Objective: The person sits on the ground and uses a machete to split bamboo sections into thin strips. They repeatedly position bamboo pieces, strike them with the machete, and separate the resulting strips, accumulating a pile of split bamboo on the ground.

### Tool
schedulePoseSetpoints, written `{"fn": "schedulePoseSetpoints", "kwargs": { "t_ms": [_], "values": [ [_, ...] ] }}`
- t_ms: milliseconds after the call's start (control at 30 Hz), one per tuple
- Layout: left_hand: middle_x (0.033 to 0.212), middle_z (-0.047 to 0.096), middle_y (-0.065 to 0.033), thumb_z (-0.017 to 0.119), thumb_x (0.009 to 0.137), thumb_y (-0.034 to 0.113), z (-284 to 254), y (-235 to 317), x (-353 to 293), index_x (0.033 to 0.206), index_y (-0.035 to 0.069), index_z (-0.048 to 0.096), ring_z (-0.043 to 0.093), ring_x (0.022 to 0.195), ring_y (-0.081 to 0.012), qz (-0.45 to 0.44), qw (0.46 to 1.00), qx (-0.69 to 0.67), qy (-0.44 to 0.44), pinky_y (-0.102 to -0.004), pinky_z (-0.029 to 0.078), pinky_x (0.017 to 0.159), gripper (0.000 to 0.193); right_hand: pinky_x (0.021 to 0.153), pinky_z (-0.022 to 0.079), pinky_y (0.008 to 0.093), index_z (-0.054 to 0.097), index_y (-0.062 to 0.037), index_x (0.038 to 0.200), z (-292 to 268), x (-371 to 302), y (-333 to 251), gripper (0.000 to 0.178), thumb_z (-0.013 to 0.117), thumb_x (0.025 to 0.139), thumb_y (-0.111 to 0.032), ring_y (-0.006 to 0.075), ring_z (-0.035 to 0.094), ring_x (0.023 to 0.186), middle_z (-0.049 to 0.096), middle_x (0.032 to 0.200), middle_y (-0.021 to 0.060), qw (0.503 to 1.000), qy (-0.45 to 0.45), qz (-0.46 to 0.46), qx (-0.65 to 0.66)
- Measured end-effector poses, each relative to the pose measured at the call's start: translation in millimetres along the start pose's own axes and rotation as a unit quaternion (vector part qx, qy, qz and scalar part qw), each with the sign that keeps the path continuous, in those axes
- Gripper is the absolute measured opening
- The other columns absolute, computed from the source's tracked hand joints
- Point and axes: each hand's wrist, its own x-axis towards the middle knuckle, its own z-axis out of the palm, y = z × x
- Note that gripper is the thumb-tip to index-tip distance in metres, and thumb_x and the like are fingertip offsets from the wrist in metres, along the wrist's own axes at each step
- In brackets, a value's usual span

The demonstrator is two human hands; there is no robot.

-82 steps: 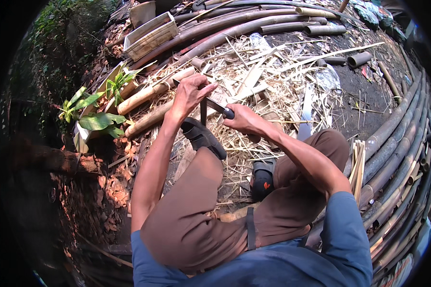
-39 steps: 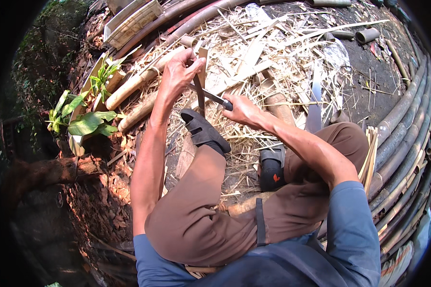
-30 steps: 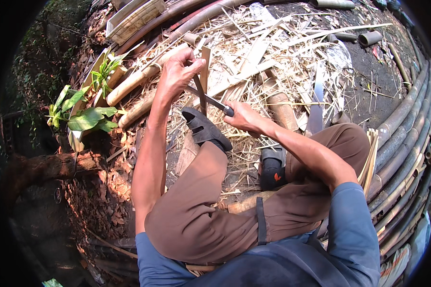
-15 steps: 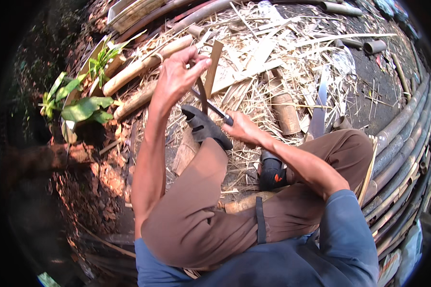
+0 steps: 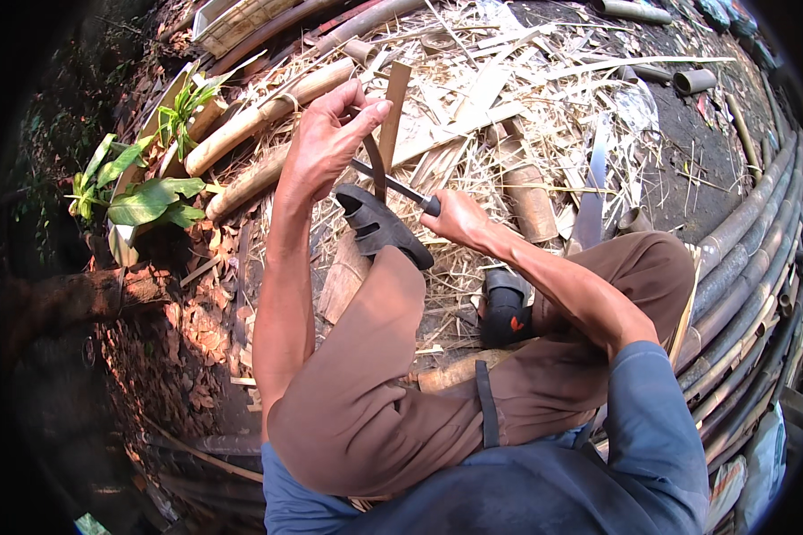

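Note:
My left hand (image 5: 326, 143) is raised at centre left, thumb and fingers pinched on the upper end of a thin dark strip (image 5: 376, 168). That strip bends down to the black sandal (image 5: 382, 230) on my left foot; its lower end is hidden there. My right hand (image 5: 460, 219) is wrapped round the black handle of a knife (image 5: 403, 189). The blade points left and away from me, crossing the strip just above the sandal. Beyond the strip a flat brown slat (image 5: 393, 118) stands nearly upright.
Pale shavings and split bamboo (image 5: 473, 107) cover the ground ahead. A saw (image 5: 594, 183) lies to the right, near a short bamboo piece (image 5: 531, 203). Long bamboo poles (image 5: 732, 281) line the right side. Leafy plants (image 5: 147, 198) and a pale crate (image 5: 241, 25) are at the left.
My right hand has moved slightly away from me and the knife lies flatter across the strip. My left hand has shifted a little left and toward me, still pinching the strip.

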Motion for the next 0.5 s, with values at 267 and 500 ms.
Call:
{"fn": "schedulePoseSetpoints", "kwargs": {
  "t_ms": [267, 500],
  "values": [
    [0.099, 0.069, -0.009, 0.068, 0.094, 0.017, -5, -1, -28, 0.079, 0.005, 0.055, 0.06, 0.096, -0.0099, 0.05, 0.992, -0.118, 0.002, -0.0255, 0.046, 0.085, 0.023, 0.075, 0.055, 0.0479, 0.067, 0.0001, 0.1, 5, -5, -6, 0.035, 0.071, 0.082, -0.029, 0.0428, 0.068, 0.083, 0.069, 0.084, 0.0263, 1.0, 0.015, -0.011, -0.025],
    [0.105, 0.071, -0.0085, 0.066, 0.096, 0.021, -5, -4, -14, 0.08, 0.008, 0.054, 0.058, 0.094, -0.0087, 0.01, 0.994, -0.11, -0.012, -0.0273, 0.045, 0.085, 0.023, 0.074, 0.055, 0.0489, 0.065, -0.0012, 0.098, 9, 2, 1, 0.032, 0.07, 0.083, -0.029, 0.0427, 0.068, 0.083, 0.068, 0.084, 0.0249, 0.997, 0.058, -0.011, -0.042]
  ]
}}
